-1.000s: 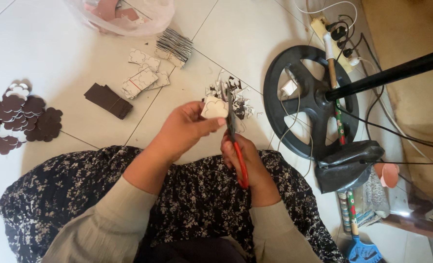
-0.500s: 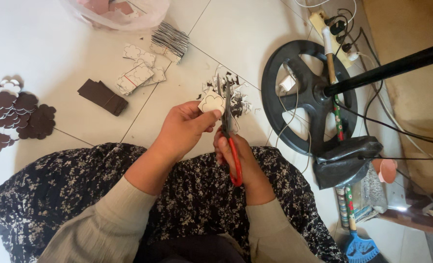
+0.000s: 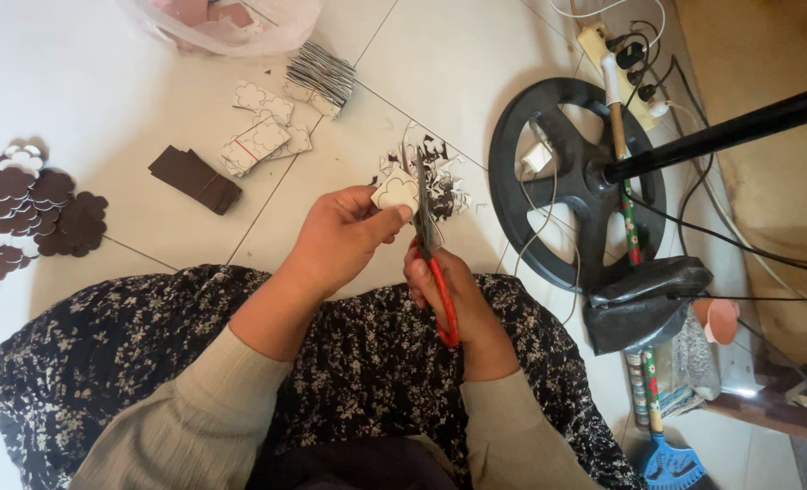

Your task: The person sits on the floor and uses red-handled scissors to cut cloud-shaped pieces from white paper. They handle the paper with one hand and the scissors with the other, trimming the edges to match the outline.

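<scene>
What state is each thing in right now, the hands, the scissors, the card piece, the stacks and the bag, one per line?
left hand: pinching the white card piece
white card piece: held up, against the blades
right hand: gripping the scissors
scissors: red handles, blades up, barely parted
white offcuts: scattered on the tile
brown flower cutouts: piled flat
brown stack: banded
plastic bag: open, with pinkish pieces inside

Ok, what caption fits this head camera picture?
Left hand holds a small white cutout while right hand snips with red-handled scissors.
</scene>
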`<state>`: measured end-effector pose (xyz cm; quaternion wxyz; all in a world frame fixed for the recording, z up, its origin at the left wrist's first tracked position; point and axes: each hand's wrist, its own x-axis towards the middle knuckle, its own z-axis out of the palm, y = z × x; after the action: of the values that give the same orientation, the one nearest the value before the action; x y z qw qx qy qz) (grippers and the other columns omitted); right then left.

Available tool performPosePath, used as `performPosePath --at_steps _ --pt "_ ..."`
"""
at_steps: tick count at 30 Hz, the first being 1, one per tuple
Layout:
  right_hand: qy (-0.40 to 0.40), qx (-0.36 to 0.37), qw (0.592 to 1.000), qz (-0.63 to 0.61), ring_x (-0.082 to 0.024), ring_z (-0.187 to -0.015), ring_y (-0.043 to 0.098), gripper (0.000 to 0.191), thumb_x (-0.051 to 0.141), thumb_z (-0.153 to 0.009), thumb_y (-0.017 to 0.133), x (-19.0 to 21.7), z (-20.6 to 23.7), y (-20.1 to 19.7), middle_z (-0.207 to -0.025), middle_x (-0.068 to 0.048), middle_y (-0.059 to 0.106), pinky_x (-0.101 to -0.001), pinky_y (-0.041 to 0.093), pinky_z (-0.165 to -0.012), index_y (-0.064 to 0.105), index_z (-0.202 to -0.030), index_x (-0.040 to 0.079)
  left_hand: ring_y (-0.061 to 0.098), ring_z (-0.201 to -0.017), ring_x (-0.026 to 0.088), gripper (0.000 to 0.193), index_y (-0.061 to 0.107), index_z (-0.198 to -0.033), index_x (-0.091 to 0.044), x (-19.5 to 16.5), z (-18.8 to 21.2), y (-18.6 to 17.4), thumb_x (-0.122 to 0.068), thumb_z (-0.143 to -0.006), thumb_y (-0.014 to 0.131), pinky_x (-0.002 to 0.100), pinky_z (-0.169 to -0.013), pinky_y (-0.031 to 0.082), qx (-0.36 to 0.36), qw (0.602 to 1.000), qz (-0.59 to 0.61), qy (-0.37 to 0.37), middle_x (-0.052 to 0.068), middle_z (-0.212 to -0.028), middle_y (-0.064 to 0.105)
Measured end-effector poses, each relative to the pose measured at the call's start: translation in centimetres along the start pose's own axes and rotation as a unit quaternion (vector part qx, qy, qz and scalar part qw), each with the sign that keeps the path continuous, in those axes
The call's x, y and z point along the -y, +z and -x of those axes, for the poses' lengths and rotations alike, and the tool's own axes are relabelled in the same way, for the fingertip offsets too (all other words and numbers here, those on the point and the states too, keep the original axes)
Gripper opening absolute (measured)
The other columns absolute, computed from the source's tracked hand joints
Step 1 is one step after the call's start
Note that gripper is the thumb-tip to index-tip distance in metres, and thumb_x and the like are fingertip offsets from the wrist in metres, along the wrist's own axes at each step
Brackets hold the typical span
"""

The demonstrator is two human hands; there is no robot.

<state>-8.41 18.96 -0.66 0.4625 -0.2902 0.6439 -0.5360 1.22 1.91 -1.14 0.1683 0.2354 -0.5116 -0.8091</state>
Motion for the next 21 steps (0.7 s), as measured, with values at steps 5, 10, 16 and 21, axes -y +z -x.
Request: performPosePath --at_steps 5,10,16,21 --pt "0.005 -0.013 1.0 0.022 -0.01 -0.067 0.046 0.044 0.046 -0.102 0.057 0.14 -0.02 0.1 -0.08 0.002 0.048 -0.0251 0.041 -0.06 0.057 -0.107 0.002 0.057 -0.068 0.006 0.015 0.071 -0.086 -0.001 0.4 -0.13 0.07 -0.015 -0.091 0.074 0.023 -0.064 0.047 -0.003 1.0 0.008 -0.006 -0.001 -0.074 0.067" --pt "0.001 -0.025 0.999 0.044 -0.009 -0.063 0.046 0.046 0.047 -0.101 0.057 0.14 -0.23 0.07 -0.075 0.002 0.048 -0.0249 0.04 -0.056 0.059 -0.107 0.001 0.058 -0.07 0.006 0.013 0.072 -0.088 -0.002 0.61 -0.33 0.08 -0.014 -0.091 0.074 0.023 -0.065 0.048 0.002 1.0 0.029 -0.011 -0.001 -0.076 0.067" --pt "0.013 -0.037 0.999 0.021 -0.009 -0.06 0.044 0.046 0.046 -0.099 0.06 -0.35 -0.48 0.15 -0.074 0.001 0.049 -0.0249 0.038 -0.053 0.059 -0.107 0.001 0.058 -0.072 0.006 0.012 0.073 -0.093 -0.002 0.65 -0.47 -0.04 -0.014 -0.091 0.073 0.023 -0.067 0.048 0.001 0.999 0.041 -0.006 -0.001 -0.079 0.068" --pt "0.031 -0.056 0.998 0.02 -0.009 -0.062 0.046 0.045 0.047 -0.1 0.058 -0.48 -0.43 0.37 -0.075 0.002 0.05 -0.0244 0.04 -0.054 0.059 -0.104 0.002 0.06 -0.076 0.008 0.015 0.071 -0.098 -0.002 0.68 -0.4 0.18 -0.013 -0.089 0.076 0.024 -0.074 0.051 0.01 0.995 0.095 0.001 0.001 -0.083 0.069"
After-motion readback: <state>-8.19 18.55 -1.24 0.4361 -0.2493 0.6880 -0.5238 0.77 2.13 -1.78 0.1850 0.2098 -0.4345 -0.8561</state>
